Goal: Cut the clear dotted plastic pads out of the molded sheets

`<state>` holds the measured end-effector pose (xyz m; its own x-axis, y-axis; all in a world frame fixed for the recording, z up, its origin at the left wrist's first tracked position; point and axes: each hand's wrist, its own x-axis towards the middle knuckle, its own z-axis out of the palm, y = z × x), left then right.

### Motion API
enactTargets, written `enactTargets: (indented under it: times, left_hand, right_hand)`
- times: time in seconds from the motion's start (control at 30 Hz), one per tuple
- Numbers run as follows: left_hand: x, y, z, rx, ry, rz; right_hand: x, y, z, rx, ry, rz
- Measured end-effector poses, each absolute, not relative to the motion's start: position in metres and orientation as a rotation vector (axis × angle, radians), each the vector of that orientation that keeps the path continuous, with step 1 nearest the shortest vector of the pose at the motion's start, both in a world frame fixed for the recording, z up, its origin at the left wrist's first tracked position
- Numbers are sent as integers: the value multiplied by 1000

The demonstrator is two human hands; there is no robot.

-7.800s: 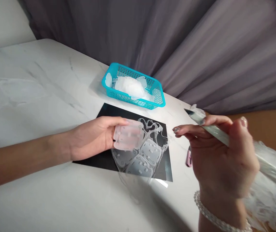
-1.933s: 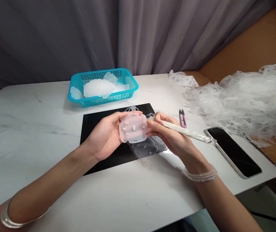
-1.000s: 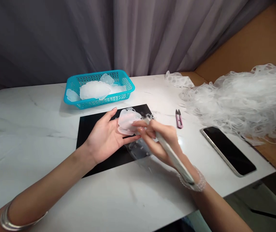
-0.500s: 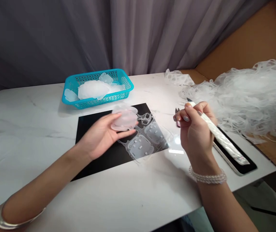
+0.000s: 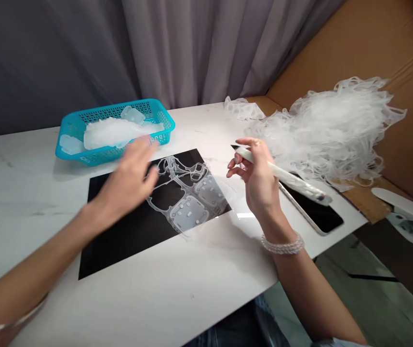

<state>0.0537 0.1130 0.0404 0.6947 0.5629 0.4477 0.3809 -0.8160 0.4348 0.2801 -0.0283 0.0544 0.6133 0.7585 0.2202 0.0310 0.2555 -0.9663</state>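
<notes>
My left hand (image 5: 128,176), palm down and blurred, is at the front rim of a blue plastic basket (image 5: 115,153). Its fingers are stretched forward with the thumb apart, and no piece shows in it. Inside the basket lie frosted translucent silicone-like pieces (image 5: 108,132). My right hand (image 5: 259,178) grips a craft knife (image 5: 296,184) with a white wrapped handle, its dark blade pointing up and left. Between the hands, a clear moulded sheet (image 5: 189,212) with thin frames and small raised bumps lies on a black mat (image 5: 119,246).
A large heap of thin translucent offcuts (image 5: 332,130) stands at the right, against brown cardboard (image 5: 383,53). A phone (image 5: 314,207) with a dark screen lies under the knife handle. Grey curtains (image 5: 180,48) hang behind the white table (image 5: 177,284).
My left hand has moved left and up to the basket; the translucent pieces it held no longer show in it. My right hand keeps the knife. The view has shifted right.
</notes>
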Motion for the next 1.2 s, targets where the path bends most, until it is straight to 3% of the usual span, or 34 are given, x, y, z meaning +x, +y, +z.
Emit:
enactTargets:
  times: [0.1, 0.2, 0.37, 0.63, 0.8, 1.2]
  left_hand:
    - [69, 49, 26, 2697, 466, 478]
    - [76, 25, 15, 2721, 380, 348]
    - [74, 24, 5, 2678, 402, 386]
    - [73, 7, -5, 2521, 452, 470]
    - [72, 7, -6, 2493, 464, 482]
    - [70, 7, -14, 2487, 448, 449]
  right_hand:
    - [274, -44, 45, -1380, -894, 515]
    - [266, -64, 34, -1558, -1016, 553]
    - [257, -83, 27, -1695, -1310, 621]
    - [252, -78, 28, -1668, -1762, 421]
    - [248, -72, 23, -1639, -1931, 226]
    - [254, -83, 27, -1583, -2171, 112]
